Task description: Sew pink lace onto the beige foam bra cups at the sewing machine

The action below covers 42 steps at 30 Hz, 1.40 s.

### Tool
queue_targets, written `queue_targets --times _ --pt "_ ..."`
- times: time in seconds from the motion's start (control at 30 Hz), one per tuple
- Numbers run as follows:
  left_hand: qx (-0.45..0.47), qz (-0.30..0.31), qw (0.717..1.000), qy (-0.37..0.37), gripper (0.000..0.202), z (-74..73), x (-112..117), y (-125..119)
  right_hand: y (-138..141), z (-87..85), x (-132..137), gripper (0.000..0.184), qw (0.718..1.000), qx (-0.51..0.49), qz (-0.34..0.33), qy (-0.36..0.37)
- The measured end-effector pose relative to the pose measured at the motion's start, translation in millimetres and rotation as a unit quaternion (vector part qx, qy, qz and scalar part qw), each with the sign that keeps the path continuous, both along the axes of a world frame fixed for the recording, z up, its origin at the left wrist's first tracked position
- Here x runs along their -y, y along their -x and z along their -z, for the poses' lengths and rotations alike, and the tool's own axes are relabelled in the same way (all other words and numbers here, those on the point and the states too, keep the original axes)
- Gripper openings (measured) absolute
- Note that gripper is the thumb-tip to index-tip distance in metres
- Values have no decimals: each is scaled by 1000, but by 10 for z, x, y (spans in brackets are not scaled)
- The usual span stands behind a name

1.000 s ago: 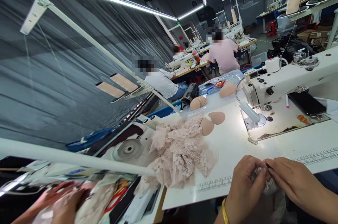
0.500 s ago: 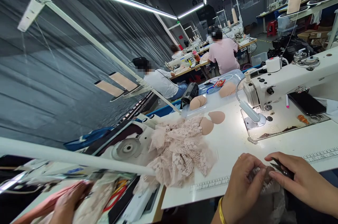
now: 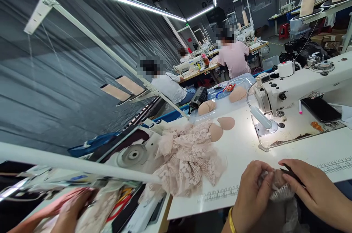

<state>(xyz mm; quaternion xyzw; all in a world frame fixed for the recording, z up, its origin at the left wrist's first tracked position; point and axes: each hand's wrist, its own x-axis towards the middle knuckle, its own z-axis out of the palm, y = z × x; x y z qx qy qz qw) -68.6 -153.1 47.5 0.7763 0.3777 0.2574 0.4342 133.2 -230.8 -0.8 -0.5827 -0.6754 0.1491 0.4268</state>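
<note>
At the table's front edge my left hand (image 3: 254, 192), with a gold bangle at its wrist, is closed on a beige lace garment piece (image 3: 282, 192). The piece hangs down below the table edge, and part of it is hidden by the hand. My right hand (image 3: 316, 189) grips dark thread snips (image 3: 293, 175), their blades pointing left beside the fabric. Its thumb is close to the cloth; whether it touches I cannot tell. Left of my hands lies a heap of beige lace pieces (image 3: 189, 156), with two beige bra cups (image 3: 216, 132) at its far edge.
A sewing machine (image 3: 299, 73) with a lit lamp (image 3: 260, 117) stands beyond my hands. A phone (image 3: 320, 108) and a pink marker (image 3: 300, 107) lie under its arm. At lower left, a co-worker's hands (image 3: 74, 205) rest on fabric. A white pole (image 3: 82, 161) crosses the left side.
My right hand has shifted slightly right with the snips, away from my left hand. More of the fabric between the hands shows. The view has moved a little.
</note>
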Motion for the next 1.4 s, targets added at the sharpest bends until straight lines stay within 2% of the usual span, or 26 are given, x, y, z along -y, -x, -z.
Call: queue_targets --times 0.1,0.2,0.57,1.0,1.17,1.4 --pt "7 1 1000 -5 17 29 -2 4 1 21 -6 24 992 90 -12 -90" --pt "10 6 1000 -5 17 36 5 0 8 -5 -19 24 983 127 -3 -132" --pt "12 12 1000 -25 16 -8 28 -9 40 -32 -21 20 982 127 -5 -139" --pt "36 44 996 -64 11 -44 13 -43 71 22 -45 20 981 128 -1 -148" --pt "30 44 998 -31 14 -59 18 -38 81 64 -45 24 986 117 -22 -119" --pt "22 43 999 -7 15 -27 23 -35 89 34 -14 22 997 6 -83 -6"
